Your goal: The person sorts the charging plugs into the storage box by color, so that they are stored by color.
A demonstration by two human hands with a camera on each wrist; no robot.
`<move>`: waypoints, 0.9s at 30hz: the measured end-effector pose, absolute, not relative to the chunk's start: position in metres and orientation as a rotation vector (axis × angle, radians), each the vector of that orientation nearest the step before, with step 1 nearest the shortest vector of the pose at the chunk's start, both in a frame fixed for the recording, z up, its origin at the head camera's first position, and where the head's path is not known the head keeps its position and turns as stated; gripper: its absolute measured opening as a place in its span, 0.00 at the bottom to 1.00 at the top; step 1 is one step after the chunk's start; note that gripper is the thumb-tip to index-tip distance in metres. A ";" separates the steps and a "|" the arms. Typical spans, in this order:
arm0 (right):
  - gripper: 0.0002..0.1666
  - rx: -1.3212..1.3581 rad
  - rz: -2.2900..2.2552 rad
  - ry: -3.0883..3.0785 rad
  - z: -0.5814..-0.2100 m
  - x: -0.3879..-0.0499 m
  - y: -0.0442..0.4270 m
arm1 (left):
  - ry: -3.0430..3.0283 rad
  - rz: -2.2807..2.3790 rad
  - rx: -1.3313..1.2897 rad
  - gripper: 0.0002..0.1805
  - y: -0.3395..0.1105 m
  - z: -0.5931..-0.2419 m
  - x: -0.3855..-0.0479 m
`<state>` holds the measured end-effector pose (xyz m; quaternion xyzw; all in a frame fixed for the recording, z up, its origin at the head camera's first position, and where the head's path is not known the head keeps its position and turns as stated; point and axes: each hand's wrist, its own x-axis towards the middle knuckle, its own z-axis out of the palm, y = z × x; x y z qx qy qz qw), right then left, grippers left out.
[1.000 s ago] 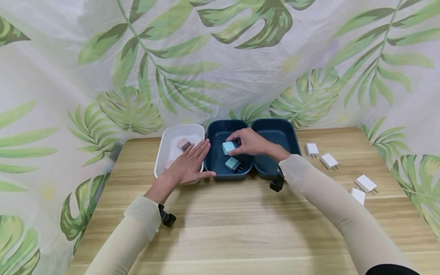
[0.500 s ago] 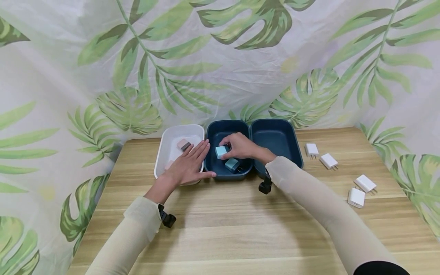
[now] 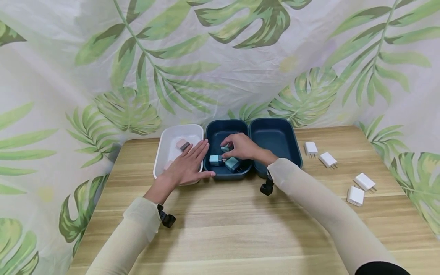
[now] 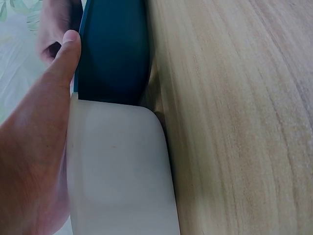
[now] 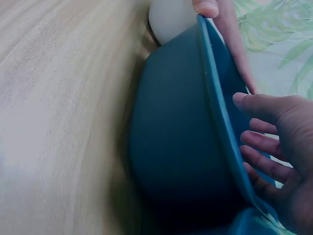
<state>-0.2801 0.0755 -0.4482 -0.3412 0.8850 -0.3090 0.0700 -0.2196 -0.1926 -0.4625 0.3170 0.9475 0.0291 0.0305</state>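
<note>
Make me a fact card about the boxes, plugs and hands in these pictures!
White box: one pinkish plug; another pink thing, partly hidden
Middle blue box: three teal plugs
Right blue box: beside the middle one
Wooden table: four white plugs, right of the boxes
Left hand: over the white box, thumb on the middle blue box's rim
Right hand: in the middle blue box, thumb and fingers apart

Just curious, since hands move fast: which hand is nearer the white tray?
Left. The left hand lies across the white tray; the right hand is at the middle blue tray.
</note>
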 end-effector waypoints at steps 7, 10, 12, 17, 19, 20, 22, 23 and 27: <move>0.26 -1.114 -1.019 2.625 -0.436 -0.272 0.096 | 2.912 0.093 0.962 0.60 -0.193 -0.462 -0.218; 0.25 -1.134 -1.044 2.607 -0.428 -0.267 0.107 | 2.908 0.104 0.949 0.60 -0.195 -0.463 -0.218; 0.25 -1.145 -1.050 2.601 -0.423 -0.264 0.114 | 2.908 0.122 0.951 0.60 -0.195 -0.463 -0.218; 0.24 -1.170 -1.061 2.602 -0.414 -0.257 0.133 | 2.911 0.181 0.958 0.60 -0.193 -0.459 -0.219; 0.24 -1.185 -1.053 2.619 -0.412 -0.255 0.141 | 2.908 0.187 0.967 0.60 -0.189 -0.457 -0.218; 0.24 -1.190 -1.047 2.628 -0.411 -0.254 0.146 | 2.905 0.182 0.970 0.60 -0.187 -0.455 -0.218; 0.24 -1.196 -1.029 2.646 -0.409 -0.251 0.154 | 2.900 0.171 0.973 0.60 -0.180 -0.453 -0.218; 0.24 -1.196 -1.022 2.651 -0.408 -0.250 0.159 | 2.898 0.166 0.976 0.60 -0.176 -0.452 -0.218; 0.24 -1.183 -1.006 2.667 -0.406 -0.245 0.182 | 2.893 0.179 0.989 0.58 -0.156 -0.448 -0.218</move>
